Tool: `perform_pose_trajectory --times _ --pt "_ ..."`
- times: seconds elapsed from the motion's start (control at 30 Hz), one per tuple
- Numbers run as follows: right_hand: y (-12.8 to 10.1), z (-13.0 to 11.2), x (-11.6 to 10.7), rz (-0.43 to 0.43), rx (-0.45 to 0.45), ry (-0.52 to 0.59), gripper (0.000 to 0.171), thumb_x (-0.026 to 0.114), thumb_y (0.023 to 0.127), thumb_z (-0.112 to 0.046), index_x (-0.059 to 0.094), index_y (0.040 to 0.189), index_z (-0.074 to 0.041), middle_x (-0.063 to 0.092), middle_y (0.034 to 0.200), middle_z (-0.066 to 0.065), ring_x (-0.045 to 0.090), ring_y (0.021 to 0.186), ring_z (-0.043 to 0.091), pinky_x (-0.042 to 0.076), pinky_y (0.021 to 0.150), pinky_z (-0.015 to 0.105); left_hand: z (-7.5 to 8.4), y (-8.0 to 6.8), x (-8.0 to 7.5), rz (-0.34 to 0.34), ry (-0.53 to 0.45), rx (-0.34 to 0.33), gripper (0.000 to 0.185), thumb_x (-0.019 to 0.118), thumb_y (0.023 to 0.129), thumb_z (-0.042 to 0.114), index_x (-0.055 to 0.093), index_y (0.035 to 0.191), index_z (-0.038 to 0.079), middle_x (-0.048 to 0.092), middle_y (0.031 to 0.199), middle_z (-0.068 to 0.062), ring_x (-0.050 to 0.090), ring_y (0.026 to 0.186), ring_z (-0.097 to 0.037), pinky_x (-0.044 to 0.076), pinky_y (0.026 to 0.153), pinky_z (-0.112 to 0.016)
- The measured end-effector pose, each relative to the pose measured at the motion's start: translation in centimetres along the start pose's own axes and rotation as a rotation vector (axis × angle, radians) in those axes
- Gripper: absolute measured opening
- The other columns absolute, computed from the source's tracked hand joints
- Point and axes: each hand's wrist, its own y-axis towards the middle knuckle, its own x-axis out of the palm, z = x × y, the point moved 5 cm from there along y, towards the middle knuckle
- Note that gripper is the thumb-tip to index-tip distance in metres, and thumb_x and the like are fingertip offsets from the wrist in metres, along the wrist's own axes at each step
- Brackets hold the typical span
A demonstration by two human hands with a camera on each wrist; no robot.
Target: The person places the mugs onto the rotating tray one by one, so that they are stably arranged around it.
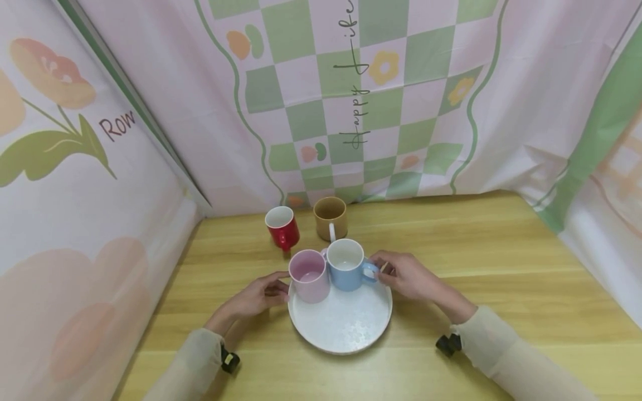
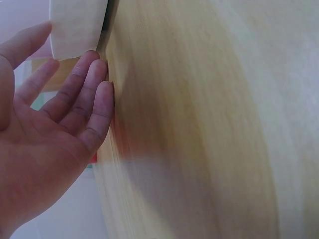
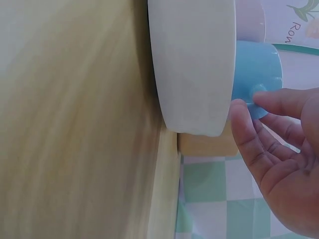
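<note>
A round white tray point(image 1: 346, 328) stands on the wooden table and bears a pink mug point(image 1: 312, 288) and a light blue mug point(image 1: 346, 277), close beside each other. My right hand point(image 1: 408, 274) pinches the blue mug's handle between thumb and fingers; the right wrist view shows this grip on the blue mug point(image 3: 256, 69) above the tray's side point(image 3: 192, 64). At the tray's left edge is my left hand point(image 1: 256, 296), near the pink mug. In the left wrist view its fingers are loosely extended, with the thumb at the tray's side point(image 2: 77, 27).
Behind the tray stand a red mug point(image 1: 283, 229) with a white inside and a brown mug point(image 1: 331, 218) with a white handle. Printed cloth point(image 1: 341, 111) hangs along the table's back edge and both sides. Wooden tabletop point(image 1: 476, 239) extends right of the tray.
</note>
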Motion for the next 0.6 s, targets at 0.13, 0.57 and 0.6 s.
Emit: perform_pose_trajectory --times 0.13,0.57,0.6 --pt "0.35 0.18 -0.23 -0.005 -0.016 -0.027 0.023 0.066 0.093 -0.009 0.067 0.116 -0.012 0.073 0.100 0.002 0.065 0.082 0.008 0.055 0.069 0.021 0.02 0.00 -0.05 0.001 0.007 0.004 0.058 0.065 0.098 0.021 0.042 0.151 0.018 0.066 0.127 -0.013 0.062 0.120 -0.027 0.051 0.105 -0.046" --pt "0.85 0.70 -0.49 -0.017 -0.027 -0.030 0.023 0.065 0.093 -0.008 0.068 0.116 -0.012 0.073 0.104 0.004 0.065 0.085 0.010 0.055 0.072 0.022 0.12 -0.12 -0.02 0.001 0.003 -0.017 0.059 0.064 0.098 0.021 0.041 0.152 0.019 0.065 0.129 -0.012 0.061 0.121 -0.027 0.051 0.103 -0.046" --pt "0.86 0.74 -0.48 -0.019 -0.026 -0.029 0.023 0.065 0.093 -0.008 0.068 0.116 -0.012 0.073 0.104 0.003 0.065 0.085 0.010 0.055 0.073 0.023 0.11 -0.13 -0.03 0.001 0.001 -0.016 0.058 0.065 0.098 0.021 0.041 0.152 0.020 0.065 0.129 -0.012 0.061 0.121 -0.027 0.052 0.103 -0.046"
